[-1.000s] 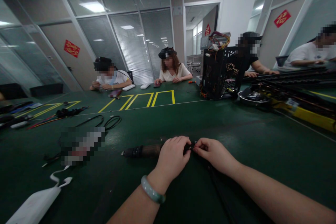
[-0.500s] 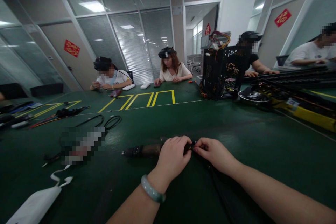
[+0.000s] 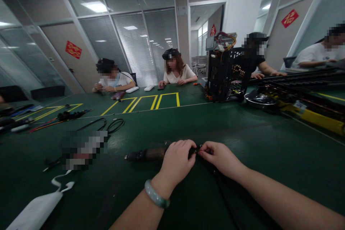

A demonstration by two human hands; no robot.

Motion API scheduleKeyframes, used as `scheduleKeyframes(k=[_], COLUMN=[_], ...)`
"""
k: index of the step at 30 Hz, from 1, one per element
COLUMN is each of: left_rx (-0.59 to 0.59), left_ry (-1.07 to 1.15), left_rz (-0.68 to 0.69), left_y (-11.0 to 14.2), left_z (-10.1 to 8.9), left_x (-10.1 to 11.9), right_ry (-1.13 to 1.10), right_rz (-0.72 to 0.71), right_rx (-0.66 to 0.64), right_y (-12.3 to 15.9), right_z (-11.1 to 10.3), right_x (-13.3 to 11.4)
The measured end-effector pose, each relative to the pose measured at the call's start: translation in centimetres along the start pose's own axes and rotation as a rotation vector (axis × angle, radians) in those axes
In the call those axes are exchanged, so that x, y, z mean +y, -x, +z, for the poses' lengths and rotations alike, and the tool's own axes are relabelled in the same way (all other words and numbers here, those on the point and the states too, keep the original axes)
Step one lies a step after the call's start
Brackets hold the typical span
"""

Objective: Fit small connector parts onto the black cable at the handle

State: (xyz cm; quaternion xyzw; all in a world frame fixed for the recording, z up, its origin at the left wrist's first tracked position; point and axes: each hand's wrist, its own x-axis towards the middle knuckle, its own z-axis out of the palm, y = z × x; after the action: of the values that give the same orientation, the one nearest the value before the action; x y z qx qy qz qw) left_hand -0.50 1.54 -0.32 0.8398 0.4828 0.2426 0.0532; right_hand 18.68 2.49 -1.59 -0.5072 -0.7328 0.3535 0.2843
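An electric screwdriver [image 3: 152,154] with a brown body and black nose lies across the green table, its tip pointing left. My left hand [image 3: 176,160] is closed around its rear part, which the fingers mostly cover. Close beside it, my right hand [image 3: 221,158] is closed in a pinch at the tool's back end. What sits between those fingertips is too small and dark to make out. From beneath the right hand a black cord [image 3: 225,194] runs toward me.
On the left lie a power strip [image 3: 91,147] with black cables and a white power bank [image 3: 35,210]. Farther off are wire bundles [image 3: 71,114], an open computer case [image 3: 225,73], a metal bowl [image 3: 261,100] and a long black frame [image 3: 309,104]. Several people sit around the table.
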Motion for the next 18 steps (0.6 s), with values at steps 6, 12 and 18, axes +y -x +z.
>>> scheduleKeyframes(k=[6,12,18], left_rx=[-0.01,-0.02,-0.011], left_ry=[0.007,0.011,0.011], left_rz=[0.018,0.037,-0.014], left_y=[0.02,0.02,0.1], left_z=[-0.17,-0.2,-0.29], left_x=[0.08,0.11,0.21], right_ry=[-0.018,-0.026,-0.017], right_rz=[-0.012,-0.011,0.008], right_rx=[0.008,0.009,-0.007], right_y=[-0.15,-0.17,-0.05], right_z=[0.14,0.17,0.03], right_x=[0.42,0.42,0.16])
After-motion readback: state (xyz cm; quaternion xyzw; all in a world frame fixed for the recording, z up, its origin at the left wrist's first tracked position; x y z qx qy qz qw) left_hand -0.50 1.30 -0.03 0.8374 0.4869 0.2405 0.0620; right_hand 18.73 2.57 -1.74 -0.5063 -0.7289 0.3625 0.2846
